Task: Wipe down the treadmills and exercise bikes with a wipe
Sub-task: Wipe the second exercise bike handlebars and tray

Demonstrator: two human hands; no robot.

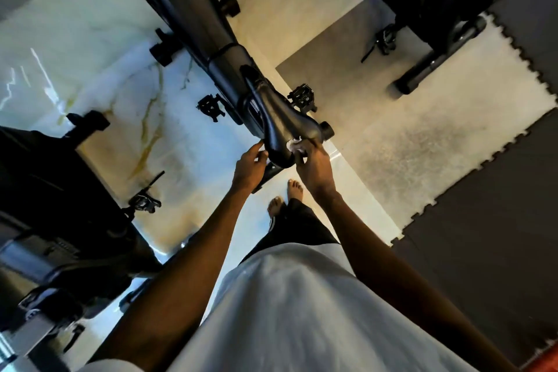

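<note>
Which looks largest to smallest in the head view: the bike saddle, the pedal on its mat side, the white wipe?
1. saddle, largest, though nearest the camera.
2. pedal.
3. wipe, smallest showing; the right hand hides most of it, so unsure.

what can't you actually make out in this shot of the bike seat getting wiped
Head view only:
- The wipe: mostly covered by the right hand; only a white scrap shows at the rear of the saddle.
- The left hand: grip or mere touch on the saddle edge is unclear, since its fingertips are small and shadowed.
- The middle exercise bike: front end cut off by the top edge.
- The left exercise bike: too dark, cut by the left edge.
</note>
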